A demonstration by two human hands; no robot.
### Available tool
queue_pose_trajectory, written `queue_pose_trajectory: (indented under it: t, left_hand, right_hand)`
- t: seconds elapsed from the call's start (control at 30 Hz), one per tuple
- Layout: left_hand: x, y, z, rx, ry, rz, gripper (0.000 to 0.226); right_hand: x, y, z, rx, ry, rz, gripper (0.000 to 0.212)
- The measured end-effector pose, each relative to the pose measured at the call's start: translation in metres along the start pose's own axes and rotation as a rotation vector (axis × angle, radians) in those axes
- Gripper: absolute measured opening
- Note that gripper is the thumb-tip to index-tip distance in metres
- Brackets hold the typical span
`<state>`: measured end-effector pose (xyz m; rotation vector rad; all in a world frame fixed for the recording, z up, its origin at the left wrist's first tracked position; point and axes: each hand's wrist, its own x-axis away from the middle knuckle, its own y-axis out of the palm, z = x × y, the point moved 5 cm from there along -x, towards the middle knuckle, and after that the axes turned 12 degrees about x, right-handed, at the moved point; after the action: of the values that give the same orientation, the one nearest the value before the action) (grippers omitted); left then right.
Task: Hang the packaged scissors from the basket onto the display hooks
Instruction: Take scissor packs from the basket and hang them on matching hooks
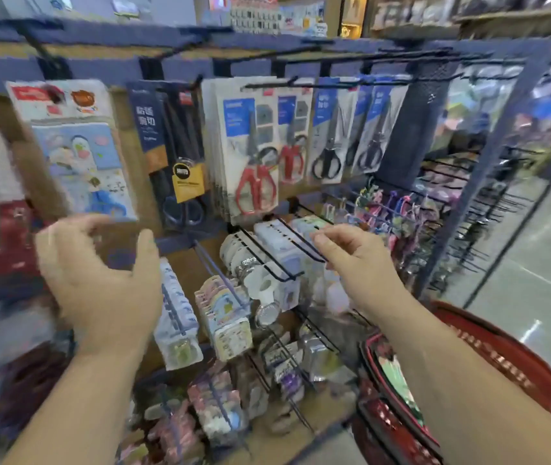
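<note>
Shop aisle, hook rack: scissors packs [257, 162] hang on upper hooks [284, 84], red basket [502, 357] low right. My left hand [99, 280] and right hand [354, 260] hover empty, fingers loose; I'd grab a basket pack by its top, hole onto matching hook. Dark pack [153, 129] shows Chinese characters, otherwise unreadable.

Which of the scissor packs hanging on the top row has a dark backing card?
The dark pack with the yellow label, second from the left, between the pale blue cartoon pack and the white red-handled scissors packs; every other card is light.
</note>
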<state>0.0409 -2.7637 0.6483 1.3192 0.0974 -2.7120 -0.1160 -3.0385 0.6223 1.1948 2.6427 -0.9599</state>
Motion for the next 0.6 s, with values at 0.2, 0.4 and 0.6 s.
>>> queue_pose_trajectory:
  t: [0.2,0.4,0.6]
  left_hand:
    - [0.137,0.089,0.03,0.057,0.025,-0.52,0.024]
    - [0.293,0.213,0.051,-0.112,-0.148,-1.079,0.037]
    - [0.426,0.321,0.077,-0.275,-0.264,-1.45,0.064]
  right_hand:
    - [0.085,-0.071,0.167,0.238,0.375,-0.011,0.018]
    - [0.148,-0.147,0.317,0.425,0.6,-0.169,0.018]
    - [0.16,-0.2,0.426,0.585,0.66,-0.42,0.043]
